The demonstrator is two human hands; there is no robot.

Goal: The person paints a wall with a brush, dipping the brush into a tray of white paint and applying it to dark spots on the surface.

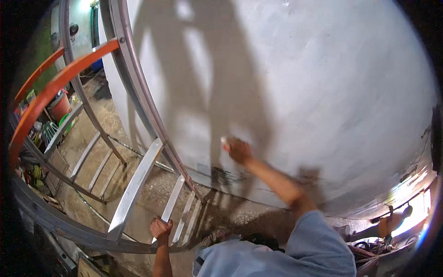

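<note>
Grey-white plaster fills most of the view as a person standing on a metal ladder [138, 180] is pressing the right hand [239, 150] against a tall wall [323, 92]. The fingers of that hand are curled around a small pale object [225, 143], possibly a sponge or a scrap of sanding paper; too little of it is showing to say which. It is sitting flat against the wall near the centre of the picture, just above a dark scuffed patch [226, 176] at about six o'clock from the hand. The arm is stretching out nearly straight, apparently so the hand can reach the surface from the ladder.

At seven o'clock, the left hand [160, 228] is clenching a ladder rung, fingers wrapped tight over it, most likely to be steadying the body while the other arm is working. The person's light blue sleeve [318, 240] is filling the lower edge at five o'clock.

Orange rails [50, 87] are curving along the ladder's top at ten o'clock. Below them, at nine o'clock, a red bucket [60, 105] and assorted clutter are lying on the sandy ground [110, 124]. The person's shadow is falling long across the wall at twelve o'clock.
</note>
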